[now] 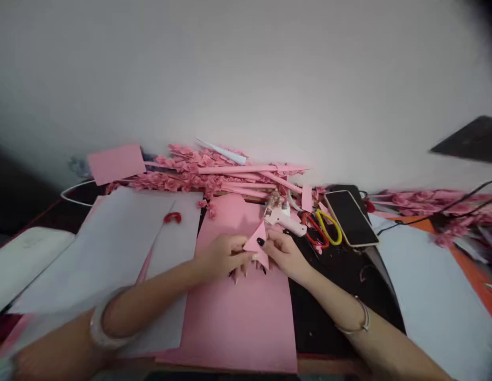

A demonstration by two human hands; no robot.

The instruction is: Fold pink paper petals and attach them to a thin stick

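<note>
A small folded piece of pink paper [257, 242], triangular in outline, is held between my two hands above a large pink sheet [241, 323]. My left hand [224, 257] pinches its left edge, thumb on top. From the other side, my right hand [283, 253] grips it with a dark-nailed thumb pressed on its face. Fingers of both hands curl beneath the paper and are partly hidden. Just beyond my right hand lies a pale pink glue gun [286, 221], beside red-handled scissors [315, 233] and yellow-handled scissors [331, 227].
White sheets [110, 238] with a small red object [172, 217] cover the left. Pink paper flower stems [230, 174] are heaped along the wall. A phone [351, 217] lies at the right, near more white paper [432, 291] and black cables [448, 209].
</note>
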